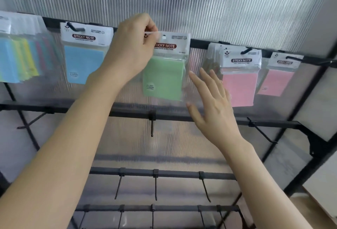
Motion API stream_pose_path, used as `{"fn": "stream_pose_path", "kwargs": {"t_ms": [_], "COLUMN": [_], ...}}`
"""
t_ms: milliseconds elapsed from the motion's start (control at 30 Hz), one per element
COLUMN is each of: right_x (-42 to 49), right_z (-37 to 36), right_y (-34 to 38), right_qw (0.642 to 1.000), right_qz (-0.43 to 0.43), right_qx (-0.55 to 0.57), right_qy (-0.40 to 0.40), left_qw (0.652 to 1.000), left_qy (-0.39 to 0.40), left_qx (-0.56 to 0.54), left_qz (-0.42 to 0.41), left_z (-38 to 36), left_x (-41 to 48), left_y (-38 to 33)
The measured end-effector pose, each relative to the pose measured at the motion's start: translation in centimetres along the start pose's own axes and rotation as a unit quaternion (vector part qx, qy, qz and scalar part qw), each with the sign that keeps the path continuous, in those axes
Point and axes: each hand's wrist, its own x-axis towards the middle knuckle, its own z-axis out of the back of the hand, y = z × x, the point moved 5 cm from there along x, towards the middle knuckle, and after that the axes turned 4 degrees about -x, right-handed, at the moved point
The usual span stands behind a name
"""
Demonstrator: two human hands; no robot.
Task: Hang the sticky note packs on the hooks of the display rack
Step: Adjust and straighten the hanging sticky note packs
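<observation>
Up top, left hand [132,46] fingers [152,28] pinch green pack's [164,78] header.

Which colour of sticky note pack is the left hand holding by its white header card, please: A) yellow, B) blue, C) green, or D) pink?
C: the fingers of the left hand pinch the top edge of the header on the green pack, while the blue pack and the pink pack hang on their hooks with no hand on them.

The left hand [131,46] hides the left end of the green sticky note pack's [164,77] header. The leftmost packs [16,55] are blurred and cut off by the left edge.
</observation>
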Motion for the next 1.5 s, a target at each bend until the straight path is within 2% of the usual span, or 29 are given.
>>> {"fn": "stream_pose_path", "kwargs": {"t_ms": [300,533,700,900,1133,1300,1500], "right_x": [0.0,-0.3,-0.9,-1.1,-1.7,-2.6,-4.7], "right_z": [0.1,0.0,-0.1,-0.2,-1.2,-2.1,-3.3], "right_y": [0.3,0.5,0.8,1.1,1.4,1.6,2.5], "right_qw": [1.0,0.999,0.999,1.0,1.0,1.0,1.0], "right_qz": [0.007,0.002,-0.003,0.003,0.014,0.007,-0.024], "right_qx": [0.021,0.026,0.025,0.021,0.005,-0.005,-0.002], "right_qy": [-0.019,-0.021,-0.023,-0.02,-0.008,0.006,0.016], "left_qw": [0.997,0.995,0.998,0.987,0.975,0.984,0.977], "left_qy": [0.051,0.055,0.015,-0.018,-0.075,-0.015,0.06], "left_qx": [-0.003,0.009,0.042,0.163,0.209,0.176,0.201], "left_qz": [0.057,0.082,0.054,-0.006,0.001,0.022,0.049], "left_z": [-1.2,-2.3,-3.1,-3.9,-4.0,-3.8,-3.8], "left_x": [1.7,1.6,1.7,2.0,-0.2,-5.1,-12.5], "left_y": [-0.1,1.4,2.2,2.3,2.8,3.0,2.8]}}
